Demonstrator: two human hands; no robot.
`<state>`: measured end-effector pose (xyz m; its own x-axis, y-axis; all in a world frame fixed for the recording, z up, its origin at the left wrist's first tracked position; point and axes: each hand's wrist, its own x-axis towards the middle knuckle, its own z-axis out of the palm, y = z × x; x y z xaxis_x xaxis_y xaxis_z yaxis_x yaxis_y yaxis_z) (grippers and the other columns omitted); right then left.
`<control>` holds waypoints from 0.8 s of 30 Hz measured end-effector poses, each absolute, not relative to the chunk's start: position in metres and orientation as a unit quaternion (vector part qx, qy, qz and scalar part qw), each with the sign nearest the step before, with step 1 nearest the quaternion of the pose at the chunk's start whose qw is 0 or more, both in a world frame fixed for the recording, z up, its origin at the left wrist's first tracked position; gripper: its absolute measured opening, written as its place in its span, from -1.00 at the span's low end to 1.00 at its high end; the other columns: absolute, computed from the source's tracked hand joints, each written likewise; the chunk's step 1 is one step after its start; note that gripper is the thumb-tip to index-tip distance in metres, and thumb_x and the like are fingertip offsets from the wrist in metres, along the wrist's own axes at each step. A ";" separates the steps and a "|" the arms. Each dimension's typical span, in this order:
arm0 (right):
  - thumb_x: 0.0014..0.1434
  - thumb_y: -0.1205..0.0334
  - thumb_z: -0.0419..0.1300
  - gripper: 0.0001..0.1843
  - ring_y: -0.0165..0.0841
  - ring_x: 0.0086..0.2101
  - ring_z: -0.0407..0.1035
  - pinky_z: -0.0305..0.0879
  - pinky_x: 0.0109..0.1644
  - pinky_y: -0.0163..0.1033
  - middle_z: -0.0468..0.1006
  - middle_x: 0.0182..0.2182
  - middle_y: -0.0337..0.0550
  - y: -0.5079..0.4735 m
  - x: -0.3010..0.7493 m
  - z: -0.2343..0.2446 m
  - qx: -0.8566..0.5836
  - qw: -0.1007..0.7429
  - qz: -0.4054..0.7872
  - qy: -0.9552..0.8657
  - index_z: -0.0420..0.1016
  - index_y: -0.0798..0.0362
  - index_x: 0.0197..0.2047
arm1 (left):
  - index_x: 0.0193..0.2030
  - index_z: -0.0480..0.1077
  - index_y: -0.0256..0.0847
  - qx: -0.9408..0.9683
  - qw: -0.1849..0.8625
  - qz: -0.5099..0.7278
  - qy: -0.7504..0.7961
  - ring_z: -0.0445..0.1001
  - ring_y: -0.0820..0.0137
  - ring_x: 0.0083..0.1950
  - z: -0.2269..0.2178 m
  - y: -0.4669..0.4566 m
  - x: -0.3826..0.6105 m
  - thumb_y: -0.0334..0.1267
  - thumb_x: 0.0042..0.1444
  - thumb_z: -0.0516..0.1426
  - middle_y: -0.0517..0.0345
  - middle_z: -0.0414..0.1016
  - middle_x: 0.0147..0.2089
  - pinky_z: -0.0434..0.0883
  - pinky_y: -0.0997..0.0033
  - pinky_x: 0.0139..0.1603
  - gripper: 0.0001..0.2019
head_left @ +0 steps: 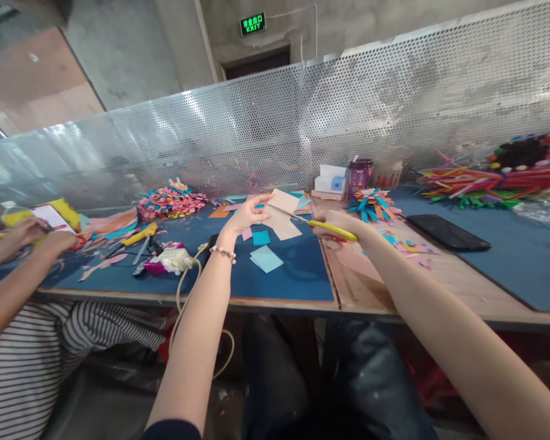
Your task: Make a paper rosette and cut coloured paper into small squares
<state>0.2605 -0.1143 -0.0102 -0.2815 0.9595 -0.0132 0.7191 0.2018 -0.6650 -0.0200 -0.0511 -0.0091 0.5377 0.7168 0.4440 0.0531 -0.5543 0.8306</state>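
Observation:
In my left hand [248,215] is a cream sheet of paper [285,200], pinched near its left edge above the blue mat. My right hand [334,223] is closed round the yellow handles of a pair of scissors [337,230]. The blades point left and lie across the cream paper; whether they are parted I cannot tell. Another cream piece [288,230] shows just below the blades. Under my hands, a small bright blue square [261,238] and pale blue squares [267,259] rest on the mat.
A power strip [169,260] with a cable lies left of my arm. Paper fringe bundles [172,200] stand behind. A black phone [448,232], tissue box [330,181] and purple cup [360,176] are on the right. A co-worker's hands [57,241] hold orange-handled scissors at far left.

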 end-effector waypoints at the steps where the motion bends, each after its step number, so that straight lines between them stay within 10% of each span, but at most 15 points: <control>1: -0.05 0.19 0.19 -0.82 -0.49 -0.70 0.20 0.09 -0.68 -0.39 0.39 -0.66 -0.29 -0.115 0.260 -0.010 -0.564 0.207 0.284 -0.747 0.45 0.08 -0.33 | 0.19 0.29 -0.09 0.779 0.403 0.414 0.246 0.48 0.34 -0.06 -0.009 -0.051 -0.020 -0.38 -0.08 0.25 -0.04 0.26 0.25 0.45 0.26 -0.04 -0.38; 24: -0.04 0.20 0.19 -0.89 -0.44 -0.64 0.29 0.14 -0.60 -0.38 0.39 -0.68 -0.27 -0.117 0.257 -0.010 -0.570 0.199 0.242 -0.759 0.41 0.07 -0.45 | 0.17 0.32 -0.12 0.774 0.417 0.409 0.246 0.47 0.35 -0.05 -0.013 -0.046 -0.021 -0.41 -0.10 0.26 -0.07 0.26 0.25 0.44 0.27 -0.03 -0.38</control>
<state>0.2572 -0.1166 -0.0095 -0.2706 0.9623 0.0263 0.7690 0.2325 -0.5955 -0.0212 -0.0462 -0.0130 0.5452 0.7209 0.4278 0.0395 -0.5319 0.8459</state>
